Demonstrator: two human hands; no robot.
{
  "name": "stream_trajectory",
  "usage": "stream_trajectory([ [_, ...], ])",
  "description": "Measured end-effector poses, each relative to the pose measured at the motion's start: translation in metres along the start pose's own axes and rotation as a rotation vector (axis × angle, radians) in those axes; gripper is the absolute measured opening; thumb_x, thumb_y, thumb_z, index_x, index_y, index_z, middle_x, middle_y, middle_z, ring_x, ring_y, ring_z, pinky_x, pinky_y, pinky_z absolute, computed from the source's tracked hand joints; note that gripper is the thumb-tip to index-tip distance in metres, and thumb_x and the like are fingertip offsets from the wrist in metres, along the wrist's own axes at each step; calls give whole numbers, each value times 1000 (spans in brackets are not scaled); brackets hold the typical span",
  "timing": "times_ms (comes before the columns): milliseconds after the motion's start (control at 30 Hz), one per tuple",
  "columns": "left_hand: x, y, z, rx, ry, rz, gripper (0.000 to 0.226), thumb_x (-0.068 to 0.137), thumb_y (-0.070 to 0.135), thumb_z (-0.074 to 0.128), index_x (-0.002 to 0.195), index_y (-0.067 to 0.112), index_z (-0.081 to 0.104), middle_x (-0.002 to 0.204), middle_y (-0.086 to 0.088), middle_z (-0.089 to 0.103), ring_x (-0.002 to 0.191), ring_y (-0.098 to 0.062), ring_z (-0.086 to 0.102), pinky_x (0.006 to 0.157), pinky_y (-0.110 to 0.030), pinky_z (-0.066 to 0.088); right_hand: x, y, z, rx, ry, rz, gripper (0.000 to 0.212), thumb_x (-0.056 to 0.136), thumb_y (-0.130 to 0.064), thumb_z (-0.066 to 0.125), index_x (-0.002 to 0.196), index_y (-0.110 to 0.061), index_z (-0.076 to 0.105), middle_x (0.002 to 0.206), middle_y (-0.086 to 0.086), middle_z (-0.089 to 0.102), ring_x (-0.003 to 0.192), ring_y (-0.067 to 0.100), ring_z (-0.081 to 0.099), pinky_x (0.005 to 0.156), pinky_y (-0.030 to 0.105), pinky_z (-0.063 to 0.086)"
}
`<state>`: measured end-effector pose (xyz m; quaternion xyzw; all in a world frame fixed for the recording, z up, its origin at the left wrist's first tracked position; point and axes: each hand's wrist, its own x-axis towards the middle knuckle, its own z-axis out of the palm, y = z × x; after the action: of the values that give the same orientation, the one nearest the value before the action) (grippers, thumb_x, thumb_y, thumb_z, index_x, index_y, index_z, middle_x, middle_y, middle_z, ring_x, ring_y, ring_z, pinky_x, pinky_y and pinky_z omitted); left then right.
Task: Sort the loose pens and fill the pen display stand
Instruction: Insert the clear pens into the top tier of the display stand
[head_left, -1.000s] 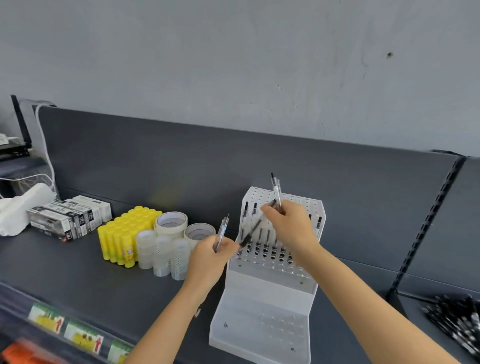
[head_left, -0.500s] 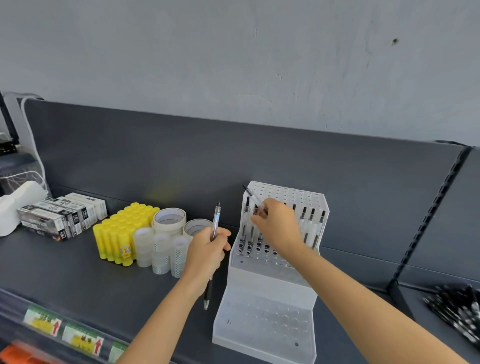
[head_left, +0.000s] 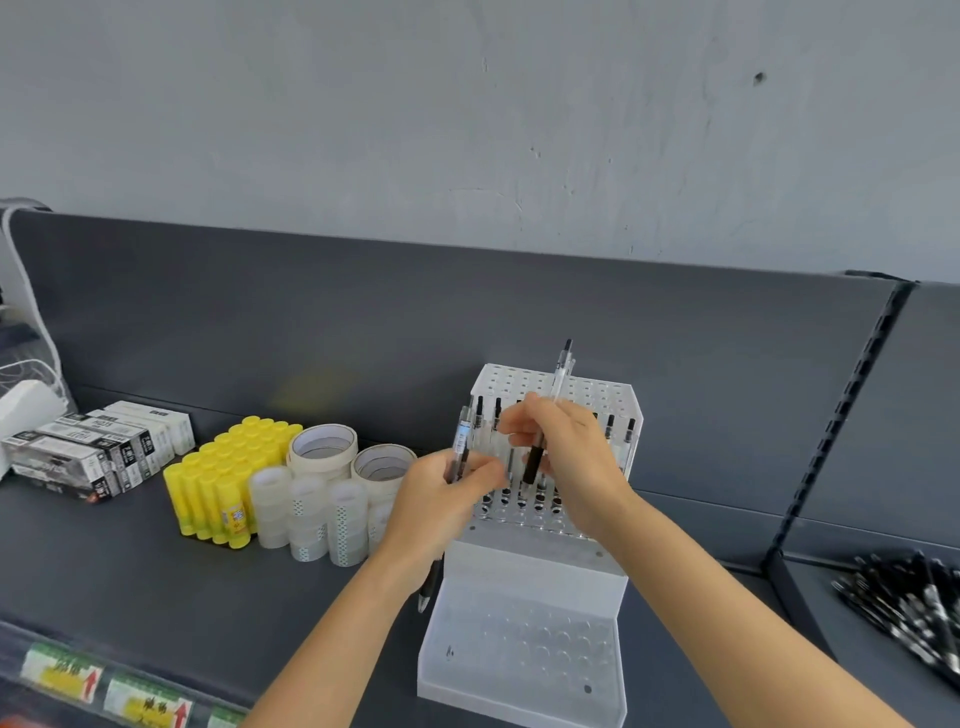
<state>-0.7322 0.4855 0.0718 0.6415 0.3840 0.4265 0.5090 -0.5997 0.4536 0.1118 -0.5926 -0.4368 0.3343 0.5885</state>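
Right hand (head_left: 569, 460): gripped pen (head_left: 558, 379) over stand (head_left: 519, 571), barrel partly hidden by fingers. Left hand (head_left: 441, 501): gripped second pen (head_left: 460, 436), middle hidden. Loose pens (head_left: 914, 608): blurred, cut off.

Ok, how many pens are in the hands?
2. One pen is gripped by the left hand beside the stand; another pen by the right hand over it. Fingers may hide more.

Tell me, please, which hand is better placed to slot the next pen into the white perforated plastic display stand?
The right hand, probably: it holds a clear black-gripped pen nearly upright over the holes of the white perforated plastic stand. The left hand grips its labelled clear pen beside the stand's left edge.
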Motion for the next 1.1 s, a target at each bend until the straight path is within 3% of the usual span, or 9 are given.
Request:
stream_trajectory([
  [100,-3,7,9,-40,-100,-15,9,88,18,66,81,16,70,45,14,50,40,-3,38,41,-13,28,-3,1,-3,45,-47,32,36,99,-33,42,95,-10,69,99,5,70,90,15,60,81,32,49],
  [233,-3,7,13,41,-89,-7,2,84,16,71,83,14,71,48,15,55,44,2,48,47,-15,34,-5,5,-9,-6,-89,43,35,98,-39,45,101,-13,68,101,6,67,89,16,64,87,37,54],
  [433,0,-2,7,88,-44,-34,5,87,16,68,82,18,69,53,10,52,43,-2,42,46,-15,33,2,-6,-24,-85,63,-93,8,90,-13,61,89,-9,68,79,0,66,70,11,62,66,25,56],
  [600,4,-8,3,128,64,-28,11,91,20,60,84,15,66,60,4,56,47,-5,42,48,-20,34,5,-3,-22,-314,150,-188,12,91,-20,60,86,-13,69,74,0,70,64,8,68,73,32,59],
  [733,7,-14,-4,47,145,-104,15,95,13,51,97,6,64,62,-3,49,50,-10,39,44,-20,32,6,1,-21,-459,238,-260,14,90,-17,56,83,-11,66,74,3,70,74,20,68,72,35,56],
  [900,8,-15,-10,-66,138,-172,22,93,0,45,104,4,62,66,-5,55,54,-11,46,45,-19,39,14,12,-15,-615,163,-260,16,92,-17,54,90,-9,68,77,1,68,68,14,60,59,19,47],
  [1033,6,-14,-11,-189,138,-161,19,96,1,46,103,6,62,75,-9,67,62,-13,62,57,-22,51,16,20,-6,-721,74,-257,19,90,-13,53,88,-6,70,76,7,71,66,21,63,63,28,52],
  [1100,4,-13,-12,-247,122,-145,14,98,6,48,103,10,61,84,-10,70,68,-15,69,63,-23,56,16,23,-2,-794,43,-288,21,89,-10,52,85,-6,72,75,8,71,61,19,59,60,25,49],
])
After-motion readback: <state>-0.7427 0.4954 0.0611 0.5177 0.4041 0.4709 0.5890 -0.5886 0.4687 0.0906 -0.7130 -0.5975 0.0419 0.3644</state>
